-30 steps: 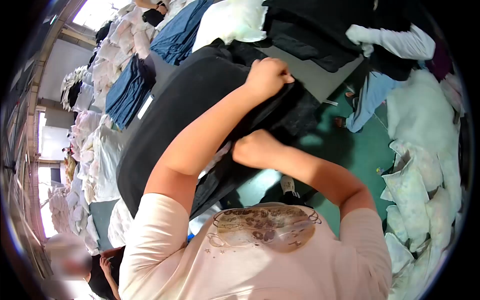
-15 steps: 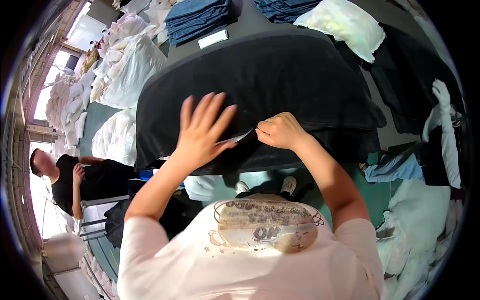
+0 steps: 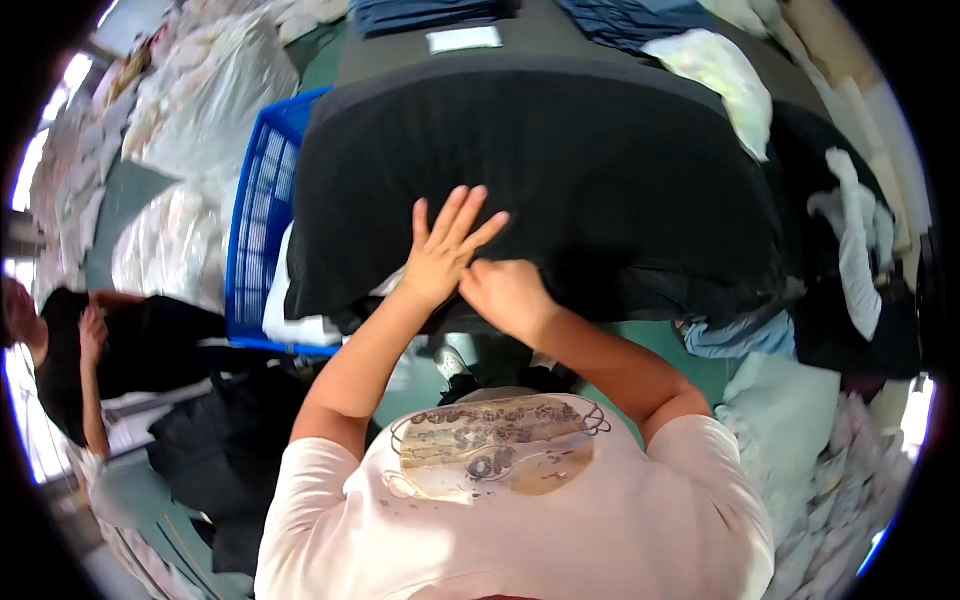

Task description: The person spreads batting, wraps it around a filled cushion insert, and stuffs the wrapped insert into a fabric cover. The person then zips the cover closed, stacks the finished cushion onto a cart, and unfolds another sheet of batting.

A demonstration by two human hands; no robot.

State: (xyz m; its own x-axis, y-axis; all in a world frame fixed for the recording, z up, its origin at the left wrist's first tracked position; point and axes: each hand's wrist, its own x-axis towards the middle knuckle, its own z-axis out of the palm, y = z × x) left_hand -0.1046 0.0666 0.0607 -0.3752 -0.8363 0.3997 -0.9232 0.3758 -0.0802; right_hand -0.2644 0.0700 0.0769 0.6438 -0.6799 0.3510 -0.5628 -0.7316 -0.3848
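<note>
A large black cloth (image 3: 560,170) with a rounded far edge is spread in front of me, its front edge hanging toward me. My left hand (image 3: 445,255) lies flat on it with fingers spread, left of the middle. Right beside it, my right hand (image 3: 508,298) is closed, gripping the cloth near its front edge; its fingertips are hidden behind the knuckles. The two hands touch or nearly touch. A sliver of white shows at the cloth's edge beside my left wrist.
A blue plastic crate (image 3: 262,215) stands at the left with something white in it. Folded denim (image 3: 425,14), a small white slip (image 3: 464,39) and a pale bag (image 3: 715,75) lie beyond the cloth. A person in black (image 3: 120,350) stands at left. Filled bags surround the area.
My right hand has moved left toward my left hand, which has shifted slightly right and settled on the cloth. My view has turned, bringing the blue crate into sight.
</note>
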